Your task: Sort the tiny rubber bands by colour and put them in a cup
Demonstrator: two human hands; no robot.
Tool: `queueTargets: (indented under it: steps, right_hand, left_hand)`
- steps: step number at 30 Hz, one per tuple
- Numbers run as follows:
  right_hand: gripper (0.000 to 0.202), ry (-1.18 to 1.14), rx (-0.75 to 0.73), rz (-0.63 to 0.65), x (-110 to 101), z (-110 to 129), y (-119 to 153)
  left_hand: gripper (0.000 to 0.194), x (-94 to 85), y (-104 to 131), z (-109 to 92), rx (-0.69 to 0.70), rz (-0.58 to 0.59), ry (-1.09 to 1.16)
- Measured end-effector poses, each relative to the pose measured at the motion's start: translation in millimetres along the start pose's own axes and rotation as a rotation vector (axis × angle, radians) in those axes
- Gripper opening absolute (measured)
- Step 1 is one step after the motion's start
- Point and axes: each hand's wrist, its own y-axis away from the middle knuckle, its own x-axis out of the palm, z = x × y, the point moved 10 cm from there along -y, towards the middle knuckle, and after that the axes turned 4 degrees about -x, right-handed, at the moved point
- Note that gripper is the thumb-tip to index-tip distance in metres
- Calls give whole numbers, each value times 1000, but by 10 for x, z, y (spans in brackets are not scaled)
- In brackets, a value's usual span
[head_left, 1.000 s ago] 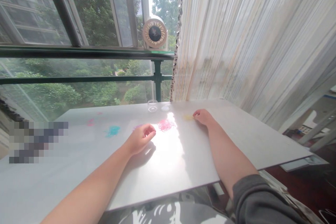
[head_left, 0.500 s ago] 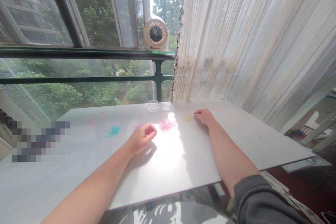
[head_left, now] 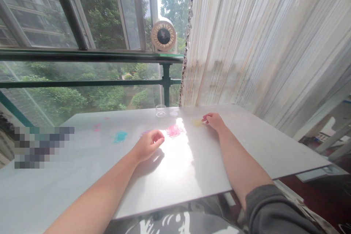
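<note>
**Yellow heap under the fingertips: sorting small coloured pieces**

Yellow pieces [head_left: 197, 123] lie in a small heap on the pale desk [head_left: 178, 168], with the right hand [head_left: 214, 121] at its edge, fingers pinched narrow; whether a piece is gripped cannot be told. The left hand [head_left: 148, 145] rests loosely curled, holding nothing visible, just beside the pink heap [head_left: 174, 130]. Teal [head_left: 119, 136] and faint red [head_left: 96, 127] heaps lie well to the left; a clear cup [head_left: 160, 110] stands behind. The step appears to be picking from the yellow heap, and the next move likely calls for a fine pinch.
</note>
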Motion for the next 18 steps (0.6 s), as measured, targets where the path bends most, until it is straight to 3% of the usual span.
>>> queueTargets:
  steps: [18]
  right_hand:
    - [19, 220, -26, 2, 18, -55, 3]
  left_hand:
    - [23, 10, -5, 19, 1, -2, 8]
